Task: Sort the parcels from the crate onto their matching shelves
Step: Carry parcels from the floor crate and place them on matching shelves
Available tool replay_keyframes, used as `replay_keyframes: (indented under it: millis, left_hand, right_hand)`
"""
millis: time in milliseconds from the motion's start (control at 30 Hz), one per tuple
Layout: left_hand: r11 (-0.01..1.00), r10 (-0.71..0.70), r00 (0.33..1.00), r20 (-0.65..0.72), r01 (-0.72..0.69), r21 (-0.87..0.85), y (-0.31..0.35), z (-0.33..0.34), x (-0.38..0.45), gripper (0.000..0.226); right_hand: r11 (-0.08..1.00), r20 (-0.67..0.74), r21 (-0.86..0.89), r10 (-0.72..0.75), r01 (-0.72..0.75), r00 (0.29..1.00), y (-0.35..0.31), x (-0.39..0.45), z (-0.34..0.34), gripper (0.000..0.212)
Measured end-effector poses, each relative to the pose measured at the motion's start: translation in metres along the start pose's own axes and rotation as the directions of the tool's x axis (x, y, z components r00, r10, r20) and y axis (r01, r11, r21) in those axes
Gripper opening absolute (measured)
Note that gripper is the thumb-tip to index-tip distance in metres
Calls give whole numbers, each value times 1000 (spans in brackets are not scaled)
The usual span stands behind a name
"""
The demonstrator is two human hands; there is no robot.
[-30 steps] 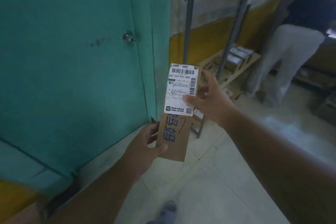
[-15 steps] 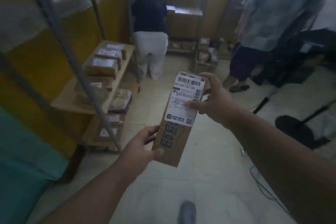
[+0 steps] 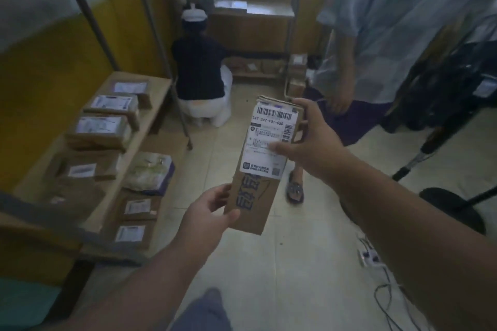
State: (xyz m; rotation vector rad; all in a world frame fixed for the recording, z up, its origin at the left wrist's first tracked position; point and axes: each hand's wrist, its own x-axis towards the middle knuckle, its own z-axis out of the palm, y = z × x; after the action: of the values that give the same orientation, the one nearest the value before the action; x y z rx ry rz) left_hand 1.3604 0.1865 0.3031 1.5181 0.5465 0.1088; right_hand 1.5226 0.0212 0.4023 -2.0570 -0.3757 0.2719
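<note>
Gripping the long cardboard parcel (image 3: 251,196) at its lower end, the left hand (image 3: 207,212) had its thumb across the front face. The right hand (image 3: 312,140) grasped the upper part, thumb on the white shipping label (image 3: 271,140) and fingers curled behind. That hold had not altered over the last second, and the parcel stayed upright in the air between both hands, label toward the wearer.

What changed was the view. The teal door no longer filled it, because the head had swung toward the aisle. A low shelf (image 3: 152,113) of labelled boxes (image 3: 100,129) now lay to the left, with a crouching person (image 3: 200,72) beyond it and a standing person (image 3: 390,21) to the right. Judging by this, the label had been read and a place for the parcel was being sought.
</note>
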Motion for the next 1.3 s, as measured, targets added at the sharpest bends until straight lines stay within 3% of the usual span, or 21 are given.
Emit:
replay_keyframes:
  millis: [233,433,633,867,1067,1167,1300]
  left_hand:
    - [1000,2,996,-89,0,17,29,-51,121,55]
    - [999,1,993,-115,-6,-46,72,-71,216,52]
    - [996,11,969,-248,-33,-85,82,-73,303,49]
    - [979,-57,903,-425,-32,-201,106,-71,390,64]
    - [974,-195,758,-623,75,-214,108,-92,446,39]
    - [962,-235,735,-636,80,-263,109,-112,481,47]
    - [934,-326,693,-643,131,-332,115,-145,524,40]
  right_hand:
    - [1000,93,-15,-10,11,996,-21,142,62,90]
    - [997,130,-47,-58,64,990,-62,256,72,92]
    - [993,255,-66,-77,97,964,-68,373,98,93]
    - [971,498,-58,-173,232,850,-86,508,155,94]
    - [952,658,-72,-178,296,732,-115,585,220,99]
    - [941,697,-84,-179,326,694,-125,613,258,99]
    - [946,730,-81,-158,314,665,-143,662,305,99]
